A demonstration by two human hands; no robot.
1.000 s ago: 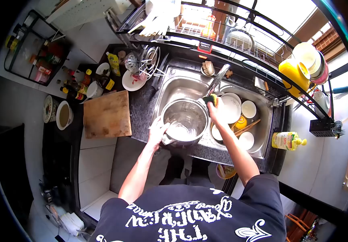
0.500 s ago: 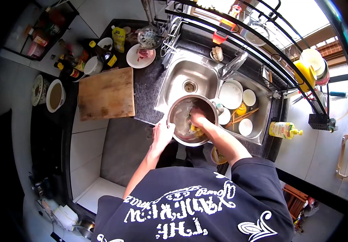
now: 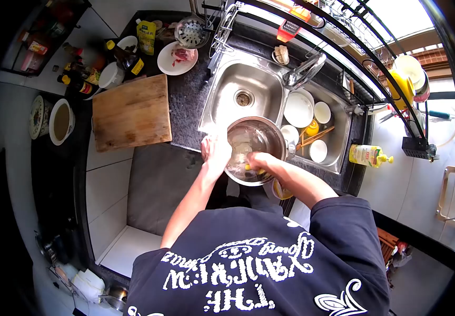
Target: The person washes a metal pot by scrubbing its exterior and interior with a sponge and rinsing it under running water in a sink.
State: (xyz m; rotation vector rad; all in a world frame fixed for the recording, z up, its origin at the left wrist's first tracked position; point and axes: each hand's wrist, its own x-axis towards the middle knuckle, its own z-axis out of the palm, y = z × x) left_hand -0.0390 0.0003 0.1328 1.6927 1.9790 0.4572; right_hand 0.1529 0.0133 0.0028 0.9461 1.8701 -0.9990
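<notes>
While the pot (image 3: 255, 141) is held at frame centre, right hand (image 3: 261, 161) has moved from the tap (image 3: 306, 71) to inside it, so work's now on the interior; fingers closed on what looks like a yellow sponge (image 3: 248, 167), left hand (image 3: 217, 150) gripping the pot's left edge, dishes (image 3: 297, 108) at right

A kitchen; sink (image 3: 263, 87), tap (image 3: 307, 71), chopping board (image 3: 131, 113).
</notes>
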